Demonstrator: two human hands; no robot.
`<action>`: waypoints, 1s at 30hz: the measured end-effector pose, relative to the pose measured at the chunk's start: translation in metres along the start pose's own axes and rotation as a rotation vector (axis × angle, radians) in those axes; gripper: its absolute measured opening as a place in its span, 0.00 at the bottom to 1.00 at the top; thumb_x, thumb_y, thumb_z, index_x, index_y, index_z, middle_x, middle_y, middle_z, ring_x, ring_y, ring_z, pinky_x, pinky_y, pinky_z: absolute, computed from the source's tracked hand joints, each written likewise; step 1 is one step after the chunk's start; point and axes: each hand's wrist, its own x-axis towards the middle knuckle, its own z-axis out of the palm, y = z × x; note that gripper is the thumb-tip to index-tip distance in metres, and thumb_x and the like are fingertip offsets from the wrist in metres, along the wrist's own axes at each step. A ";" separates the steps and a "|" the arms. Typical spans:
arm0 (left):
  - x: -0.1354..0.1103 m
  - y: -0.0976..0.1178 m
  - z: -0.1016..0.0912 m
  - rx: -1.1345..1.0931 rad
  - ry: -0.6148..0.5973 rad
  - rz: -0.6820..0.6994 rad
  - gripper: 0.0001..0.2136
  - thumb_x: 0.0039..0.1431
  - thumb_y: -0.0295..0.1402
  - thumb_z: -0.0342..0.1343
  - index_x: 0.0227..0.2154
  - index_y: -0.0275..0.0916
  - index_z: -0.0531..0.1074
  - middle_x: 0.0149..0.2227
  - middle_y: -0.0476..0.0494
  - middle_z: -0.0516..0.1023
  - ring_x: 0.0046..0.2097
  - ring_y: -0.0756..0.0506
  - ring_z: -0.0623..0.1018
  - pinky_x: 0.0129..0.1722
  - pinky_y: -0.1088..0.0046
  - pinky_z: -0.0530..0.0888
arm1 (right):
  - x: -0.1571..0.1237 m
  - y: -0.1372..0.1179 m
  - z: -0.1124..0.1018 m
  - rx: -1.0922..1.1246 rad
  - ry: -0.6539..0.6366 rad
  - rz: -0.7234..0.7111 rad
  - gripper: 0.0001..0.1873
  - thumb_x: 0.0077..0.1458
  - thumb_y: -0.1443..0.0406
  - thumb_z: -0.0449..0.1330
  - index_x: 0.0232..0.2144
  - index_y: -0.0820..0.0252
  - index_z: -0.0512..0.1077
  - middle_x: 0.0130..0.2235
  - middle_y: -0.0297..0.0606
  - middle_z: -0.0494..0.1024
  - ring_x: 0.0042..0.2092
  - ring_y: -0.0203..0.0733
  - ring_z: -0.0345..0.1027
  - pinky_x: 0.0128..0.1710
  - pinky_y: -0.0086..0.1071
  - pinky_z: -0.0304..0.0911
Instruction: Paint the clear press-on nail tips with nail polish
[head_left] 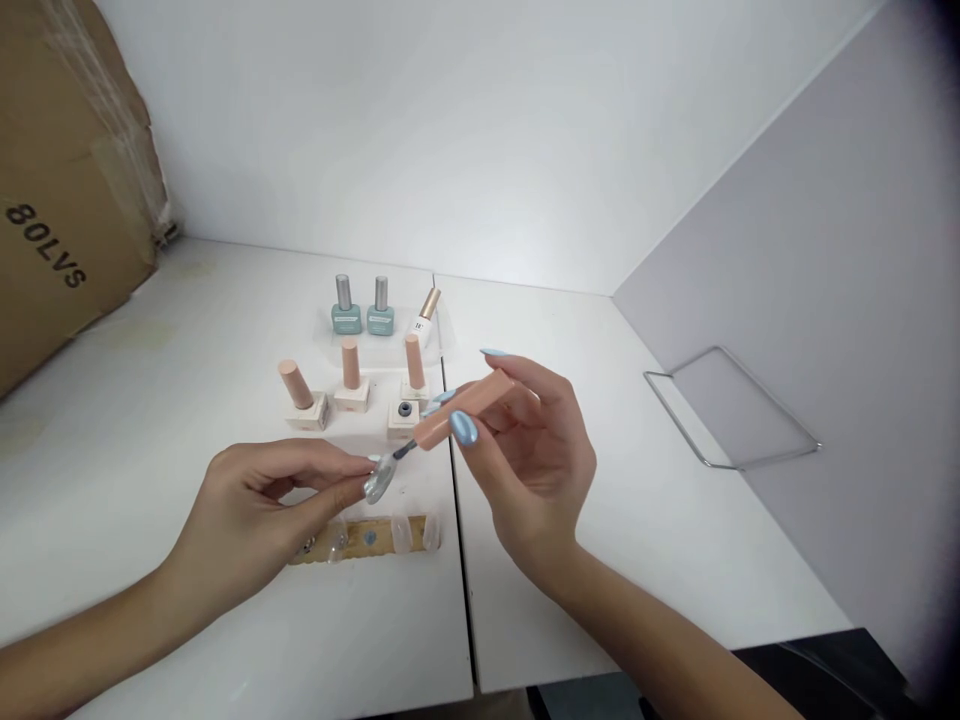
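Note:
Between thumb and fingers, my left hand pinches a glittery silver false nail. My right hand grips the peach cap of a nail polish brush, and its dark bristles meet the upper end of the nail. Just behind the brush stands an uncapped white polish bottle with its dark neck showing. Below my left fingers lies a wooden strip carrying several clear false nails.
Peach-capped polish bottles stand beyond my hands. Behind them a clear tray holds two teal bottles and a tilted white one. A cardboard box stands at left, a wire frame at right.

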 end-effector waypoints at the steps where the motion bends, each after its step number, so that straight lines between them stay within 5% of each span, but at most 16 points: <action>1: 0.000 0.000 -0.001 -0.001 0.001 -0.026 0.08 0.48 0.30 0.70 0.25 0.55 0.87 0.27 0.55 0.88 0.26 0.49 0.86 0.26 0.86 0.80 | 0.000 -0.001 0.001 0.017 -0.023 -0.025 0.21 0.62 0.75 0.63 0.54 0.51 0.72 0.32 0.29 0.82 0.36 0.37 0.82 0.39 0.35 0.82; 9: 0.002 0.002 -0.002 -0.013 -0.031 -0.133 0.03 0.49 0.37 0.69 0.24 0.50 0.87 0.25 0.47 0.87 0.21 0.47 0.82 0.19 0.83 0.75 | -0.001 -0.004 0.005 0.103 -0.161 -0.032 0.22 0.64 0.76 0.61 0.56 0.50 0.70 0.34 0.29 0.83 0.38 0.36 0.83 0.38 0.33 0.83; 23: -0.003 -0.006 -0.002 -0.061 -0.019 -0.190 0.01 0.48 0.36 0.72 0.24 0.49 0.87 0.27 0.47 0.88 0.23 0.48 0.83 0.21 0.83 0.77 | -0.003 0.002 0.001 -0.004 0.077 0.198 0.15 0.65 0.72 0.62 0.50 0.49 0.70 0.33 0.27 0.83 0.40 0.38 0.85 0.43 0.38 0.83; 30: 0.003 -0.001 -0.005 -0.205 -0.088 -0.222 0.03 0.49 0.32 0.72 0.23 0.48 0.85 0.25 0.51 0.86 0.27 0.49 0.85 0.27 0.85 0.79 | -0.008 -0.006 0.004 0.113 -0.038 0.161 0.17 0.65 0.71 0.64 0.52 0.48 0.70 0.38 0.29 0.85 0.41 0.38 0.86 0.43 0.38 0.84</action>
